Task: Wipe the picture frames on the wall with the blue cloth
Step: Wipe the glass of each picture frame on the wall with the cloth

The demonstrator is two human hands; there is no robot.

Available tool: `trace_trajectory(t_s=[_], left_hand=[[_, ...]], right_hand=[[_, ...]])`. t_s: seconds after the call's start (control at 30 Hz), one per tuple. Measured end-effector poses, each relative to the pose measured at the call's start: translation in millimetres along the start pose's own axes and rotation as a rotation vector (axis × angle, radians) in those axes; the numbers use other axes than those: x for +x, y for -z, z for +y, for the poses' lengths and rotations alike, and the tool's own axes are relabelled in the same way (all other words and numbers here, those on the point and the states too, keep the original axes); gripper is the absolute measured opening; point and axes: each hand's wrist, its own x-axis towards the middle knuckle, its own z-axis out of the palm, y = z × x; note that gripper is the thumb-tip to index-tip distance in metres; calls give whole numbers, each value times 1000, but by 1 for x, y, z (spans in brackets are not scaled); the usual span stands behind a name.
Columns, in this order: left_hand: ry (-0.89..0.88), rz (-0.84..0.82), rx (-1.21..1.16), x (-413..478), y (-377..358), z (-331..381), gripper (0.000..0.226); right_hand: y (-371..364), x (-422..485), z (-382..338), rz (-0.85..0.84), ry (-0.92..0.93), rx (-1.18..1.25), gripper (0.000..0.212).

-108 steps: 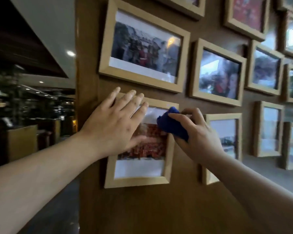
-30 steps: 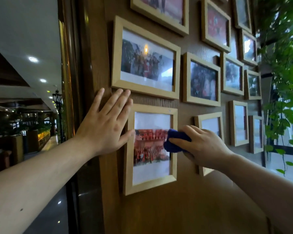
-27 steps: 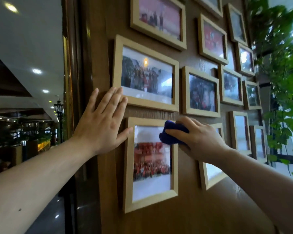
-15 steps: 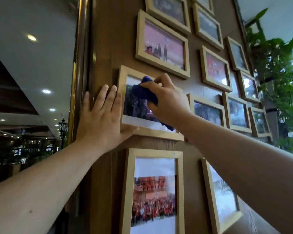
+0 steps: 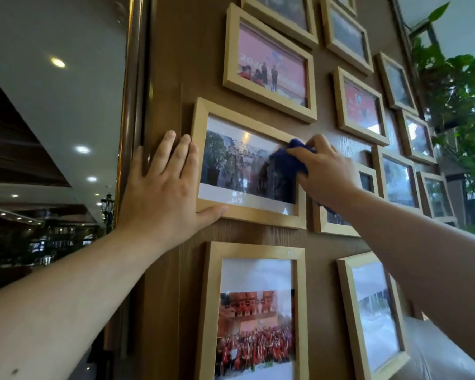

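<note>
The blue cloth (image 5: 285, 160) is bunched in the right hand (image 5: 324, 171), whose grip is closed around it, pressing it on the glass at the right end of the wide wooden frame (image 5: 203, 116). The left hand (image 5: 162, 187) lies flat and open, fingers on the wall panel (image 5: 170, 64) beside the frame's left edge, thumb under its bottom rail. Half a second ago the cloth sat at the frame's upper left; a second ago it was on the portrait frame (image 5: 211, 311) below.
</note>
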Motion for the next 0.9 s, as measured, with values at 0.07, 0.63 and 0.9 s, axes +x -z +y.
trace_trajectory(t_s=[0.07,0.63,0.9], left_hand=[[1,-4,9,-1,1,0,106],[18,-20,11,-1,0,0,106],[1,-15,17,0,2,-1,104]], right_hand=[[1,2,-11,10,-3,30,47],[18,-27,-9,-118,253,-15,48],[35,-2,-102,25,575,165,49]])
